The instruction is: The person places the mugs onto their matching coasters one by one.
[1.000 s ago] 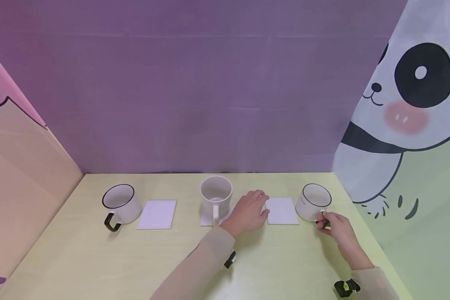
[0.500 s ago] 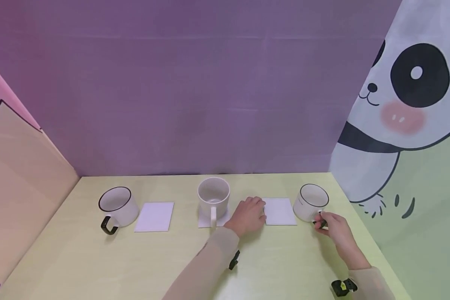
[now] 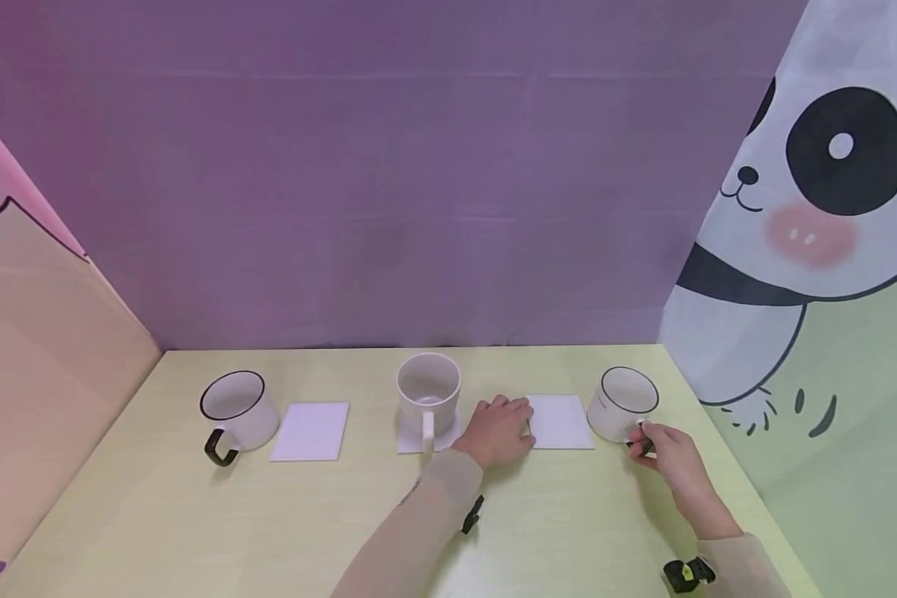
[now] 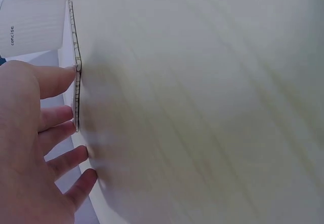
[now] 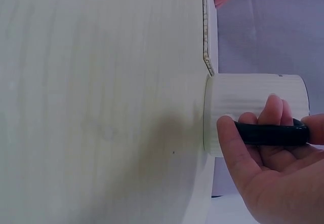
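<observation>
On the right, a white mug with a dark rim stands upright beside a square white coaster. My right hand grips its black handle, fingers curled round it in the right wrist view. My left hand is at the left edge of that coaster. In the left wrist view the thumb touches the coaster's thin edge, and the other fingers are spread along the side. The same mug shows lettering there.
A plain white mug stands on a coaster in the middle, its handle towards me. Farther left, another coaster lies beside a dark-rimmed mug with a black handle. A purple backdrop hangs behind the table.
My left hand has lowered and drawn slightly nearer, settling against the coaster's left edge. The right hand keeps its grip on the mug, which stays in place. The head view shifts slightly.
</observation>
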`<state>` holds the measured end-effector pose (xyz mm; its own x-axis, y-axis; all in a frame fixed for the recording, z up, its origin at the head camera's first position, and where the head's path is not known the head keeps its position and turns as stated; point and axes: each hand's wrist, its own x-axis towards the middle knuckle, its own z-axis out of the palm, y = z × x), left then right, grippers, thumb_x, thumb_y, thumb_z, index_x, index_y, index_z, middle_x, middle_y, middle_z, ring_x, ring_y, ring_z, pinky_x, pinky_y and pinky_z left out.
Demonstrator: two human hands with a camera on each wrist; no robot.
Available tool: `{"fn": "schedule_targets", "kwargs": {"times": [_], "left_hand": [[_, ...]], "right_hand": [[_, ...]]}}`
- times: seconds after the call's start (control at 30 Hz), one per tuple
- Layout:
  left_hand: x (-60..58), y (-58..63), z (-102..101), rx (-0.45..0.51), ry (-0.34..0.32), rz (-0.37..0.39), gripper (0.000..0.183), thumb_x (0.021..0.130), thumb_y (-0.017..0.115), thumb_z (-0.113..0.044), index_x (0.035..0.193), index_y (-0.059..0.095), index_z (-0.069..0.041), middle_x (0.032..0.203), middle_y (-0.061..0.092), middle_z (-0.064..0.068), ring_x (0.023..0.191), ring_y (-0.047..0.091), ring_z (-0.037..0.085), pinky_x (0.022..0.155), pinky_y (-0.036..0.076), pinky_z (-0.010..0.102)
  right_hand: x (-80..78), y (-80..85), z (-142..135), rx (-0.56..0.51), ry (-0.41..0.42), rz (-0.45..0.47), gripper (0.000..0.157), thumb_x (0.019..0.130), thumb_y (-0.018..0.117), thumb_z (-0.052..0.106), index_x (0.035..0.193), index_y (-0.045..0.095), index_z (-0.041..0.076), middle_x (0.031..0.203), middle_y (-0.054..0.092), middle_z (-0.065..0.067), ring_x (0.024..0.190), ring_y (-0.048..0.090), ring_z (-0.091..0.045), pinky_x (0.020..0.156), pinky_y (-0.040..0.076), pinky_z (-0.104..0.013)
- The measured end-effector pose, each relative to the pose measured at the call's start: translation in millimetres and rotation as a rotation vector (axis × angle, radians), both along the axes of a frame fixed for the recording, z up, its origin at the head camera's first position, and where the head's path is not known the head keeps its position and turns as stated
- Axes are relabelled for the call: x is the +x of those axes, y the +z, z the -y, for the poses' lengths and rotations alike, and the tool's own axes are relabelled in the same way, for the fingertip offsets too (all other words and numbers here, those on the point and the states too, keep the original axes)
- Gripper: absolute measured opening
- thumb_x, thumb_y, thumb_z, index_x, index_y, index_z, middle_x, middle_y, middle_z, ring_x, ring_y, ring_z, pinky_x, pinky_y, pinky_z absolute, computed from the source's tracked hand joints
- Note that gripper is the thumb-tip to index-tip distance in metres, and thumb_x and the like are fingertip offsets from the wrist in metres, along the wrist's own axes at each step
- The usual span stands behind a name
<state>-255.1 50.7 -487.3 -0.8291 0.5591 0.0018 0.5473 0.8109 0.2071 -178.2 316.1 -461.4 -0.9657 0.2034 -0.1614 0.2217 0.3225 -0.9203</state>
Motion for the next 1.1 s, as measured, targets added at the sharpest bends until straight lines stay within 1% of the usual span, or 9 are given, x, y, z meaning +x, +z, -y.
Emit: {"fn": "schedule_targets", "kwargs": {"times": [0.3, 0.47, 0.6, 0.73, 0.97, 1.1], "left_hand": [[-1.7, 3.3, -1.2, -0.034, 0.006, -0.006, 0.041, 0.099, 0.059, -0.043, 0.133, 0.060, -0.020, 0.148, 0.051, -0.007, 0.131, 0.047, 0.019, 0.100, 0.043, 0.042], [-3.3, 3.0, -1.8, -0.044, 0.002, -0.012, 0.038, 0.098, 0.060, -0.043, 0.128, 0.061, -0.020, 0.142, 0.053, -0.009, 0.127, 0.049, 0.018, 0.096, 0.044, 0.041], [-4.3, 1.7, -2.6, -0.046, 0.000, -0.012, 0.037, 0.098, 0.059, -0.044, 0.128, 0.061, -0.021, 0.139, 0.054, -0.009, 0.125, 0.049, 0.018, 0.095, 0.044, 0.040], [-4.5, 2.0, -3.7, -0.044, 0.005, -0.008, 0.039, 0.098, 0.059, -0.044, 0.130, 0.061, -0.021, 0.139, 0.054, -0.010, 0.126, 0.049, 0.018, 0.096, 0.044, 0.040], [-3.5, 1.6, -4.4, -0.059, 0.016, -0.002, 0.042, 0.099, 0.060, -0.046, 0.133, 0.060, -0.022, 0.142, 0.052, -0.011, 0.127, 0.048, 0.017, 0.099, 0.043, 0.040], [-2.9, 1.5, -5.0, -0.058, 0.016, 0.004, 0.044, 0.099, 0.059, -0.046, 0.135, 0.059, -0.021, 0.145, 0.051, -0.010, 0.128, 0.047, 0.017, 0.100, 0.043, 0.041]], "right_hand": [[0.4, 2.2, 4.0, -0.051, -0.037, -0.001, 0.035, 0.109, 0.036, 0.013, 0.108, 0.058, -0.013, 0.085, 0.060, -0.002, 0.078, 0.059, -0.008, 0.084, 0.058, -0.030], [-0.3, 2.1, 4.7, -0.072, -0.054, 0.004, 0.034, 0.109, 0.037, 0.013, 0.109, 0.058, -0.013, 0.086, 0.060, -0.003, 0.078, 0.059, -0.007, 0.083, 0.058, -0.030], [-0.4, 3.4, 4.6, -0.081, -0.052, 0.008, 0.034, 0.109, 0.037, 0.013, 0.110, 0.058, -0.013, 0.088, 0.061, -0.004, 0.079, 0.059, -0.007, 0.084, 0.058, -0.030], [-0.8, 5.8, 4.4, -0.097, -0.054, 0.012, 0.034, 0.108, 0.037, 0.012, 0.109, 0.059, -0.013, 0.088, 0.060, -0.003, 0.078, 0.059, -0.007, 0.084, 0.058, -0.031], [-2.5, 6.5, 4.1, -0.130, -0.061, 0.021, 0.033, 0.107, 0.037, 0.011, 0.104, 0.061, -0.010, 0.079, 0.058, 0.000, 0.075, 0.058, -0.009, 0.081, 0.058, -0.032], [-3.2, 7.2, 4.5, -0.144, -0.069, 0.011, 0.032, 0.107, 0.037, 0.011, 0.103, 0.061, -0.010, 0.077, 0.057, 0.000, 0.074, 0.057, -0.010, 0.080, 0.058, -0.032]]}}
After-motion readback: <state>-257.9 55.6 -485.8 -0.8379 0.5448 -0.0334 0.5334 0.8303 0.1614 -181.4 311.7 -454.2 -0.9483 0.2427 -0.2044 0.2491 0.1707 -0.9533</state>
